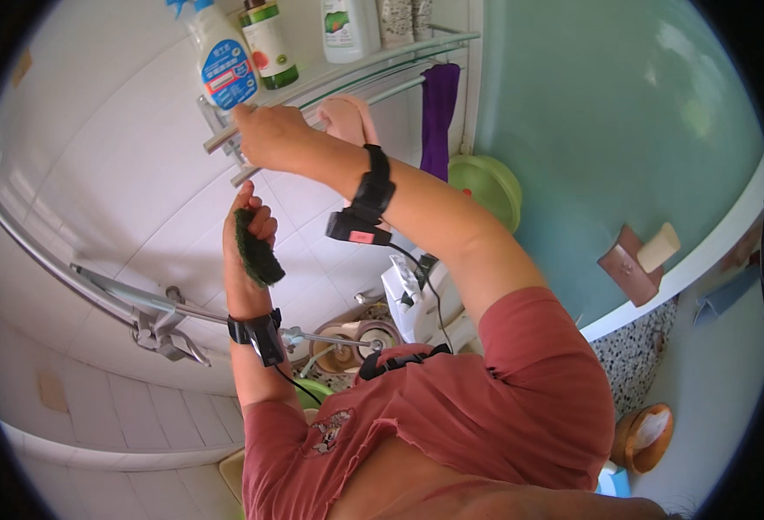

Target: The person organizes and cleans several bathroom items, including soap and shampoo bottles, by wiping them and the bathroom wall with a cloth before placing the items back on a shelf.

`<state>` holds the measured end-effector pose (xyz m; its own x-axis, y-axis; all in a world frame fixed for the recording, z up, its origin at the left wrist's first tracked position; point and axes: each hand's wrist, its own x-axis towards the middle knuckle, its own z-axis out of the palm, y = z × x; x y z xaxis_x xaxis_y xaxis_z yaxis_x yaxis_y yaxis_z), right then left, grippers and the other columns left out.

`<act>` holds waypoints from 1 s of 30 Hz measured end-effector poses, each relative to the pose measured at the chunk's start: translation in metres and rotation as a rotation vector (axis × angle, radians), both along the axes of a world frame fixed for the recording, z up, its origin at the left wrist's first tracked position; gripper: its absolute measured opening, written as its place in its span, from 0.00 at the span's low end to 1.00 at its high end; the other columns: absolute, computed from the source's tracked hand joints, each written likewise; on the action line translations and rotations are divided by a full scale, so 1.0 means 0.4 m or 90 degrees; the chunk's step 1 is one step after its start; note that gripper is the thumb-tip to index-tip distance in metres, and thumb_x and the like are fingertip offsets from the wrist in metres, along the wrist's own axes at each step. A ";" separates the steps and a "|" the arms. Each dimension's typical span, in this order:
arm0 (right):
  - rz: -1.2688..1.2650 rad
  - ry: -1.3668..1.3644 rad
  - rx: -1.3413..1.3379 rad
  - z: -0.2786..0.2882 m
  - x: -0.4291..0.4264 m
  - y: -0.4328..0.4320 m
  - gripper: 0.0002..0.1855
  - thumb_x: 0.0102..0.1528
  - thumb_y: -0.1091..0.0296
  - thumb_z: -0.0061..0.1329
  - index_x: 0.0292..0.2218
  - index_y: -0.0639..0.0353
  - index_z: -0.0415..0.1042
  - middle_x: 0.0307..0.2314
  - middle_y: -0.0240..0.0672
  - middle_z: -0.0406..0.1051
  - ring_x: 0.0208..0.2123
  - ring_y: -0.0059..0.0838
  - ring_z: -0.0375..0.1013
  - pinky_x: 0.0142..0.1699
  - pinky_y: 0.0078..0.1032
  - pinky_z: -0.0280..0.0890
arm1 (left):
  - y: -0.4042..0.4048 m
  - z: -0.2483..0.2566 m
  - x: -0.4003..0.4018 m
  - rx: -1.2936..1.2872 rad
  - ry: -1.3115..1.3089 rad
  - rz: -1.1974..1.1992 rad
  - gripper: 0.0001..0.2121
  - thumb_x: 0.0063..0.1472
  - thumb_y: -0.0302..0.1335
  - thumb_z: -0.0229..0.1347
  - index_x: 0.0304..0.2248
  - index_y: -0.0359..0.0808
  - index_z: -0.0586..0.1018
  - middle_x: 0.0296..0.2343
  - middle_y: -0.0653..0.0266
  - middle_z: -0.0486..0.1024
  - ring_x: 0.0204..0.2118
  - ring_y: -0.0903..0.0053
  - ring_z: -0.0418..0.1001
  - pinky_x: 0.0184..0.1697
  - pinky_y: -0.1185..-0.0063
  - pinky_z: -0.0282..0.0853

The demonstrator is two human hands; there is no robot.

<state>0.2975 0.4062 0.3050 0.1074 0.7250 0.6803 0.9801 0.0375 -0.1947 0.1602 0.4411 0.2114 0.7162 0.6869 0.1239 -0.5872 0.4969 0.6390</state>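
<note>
My left hand (252,224) has its fingers curled around a dark green scouring pad (258,250), just below the lower bar's end. Above it, my right hand (271,136) is closed at the left end of the metal shelf rail (221,139); its fingertips are partly hidden. A white spray bottle with a blue label (228,71) stands on the glass shelf (314,78), right by that hand. Next to the spray bottle is a green bottle with a pale label (270,49). A pink towel (346,117) hangs behind my right wrist.
Farther along the shelf stands a white bottle (349,32). A purple cloth (438,120) hangs from the bar, near a green basin (486,188). A shower rail (57,260) crosses at left. A soap holder (630,266) sits on the teal panel at right. Cables trail from both wrist devices.
</note>
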 end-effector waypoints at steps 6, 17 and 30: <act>-0.159 -0.199 -0.106 0.043 0.237 -0.097 0.13 0.47 0.65 0.45 0.37 0.54 0.70 0.26 0.36 0.74 0.31 0.38 0.75 0.32 0.36 0.67 | -0.017 -0.047 -0.020 0.024 0.019 -0.044 0.04 0.62 0.27 0.45 0.32 0.37 0.70 0.17 0.70 0.70 0.08 0.88 0.54 0.09 0.88 0.46; -0.497 -0.068 -0.073 -0.009 0.718 -0.199 0.15 0.50 0.66 0.41 0.39 0.58 0.69 0.33 0.41 0.73 0.38 0.41 0.72 0.38 0.38 0.67 | -0.063 -0.062 -0.100 0.012 0.075 -0.029 0.02 0.59 0.27 0.49 0.29 0.41 0.70 0.15 0.73 0.69 0.08 0.88 0.51 0.08 0.87 0.44; 0.154 0.294 -0.075 -0.515 -0.012 -0.374 0.12 0.46 0.67 0.47 0.35 0.59 0.68 0.28 0.42 0.69 0.29 0.44 0.69 0.34 0.36 0.63 | -0.226 -0.310 -0.033 0.047 0.370 -0.179 0.28 0.58 0.54 0.39 0.48 0.40 0.64 0.32 0.58 0.70 0.13 0.91 0.54 0.12 0.90 0.50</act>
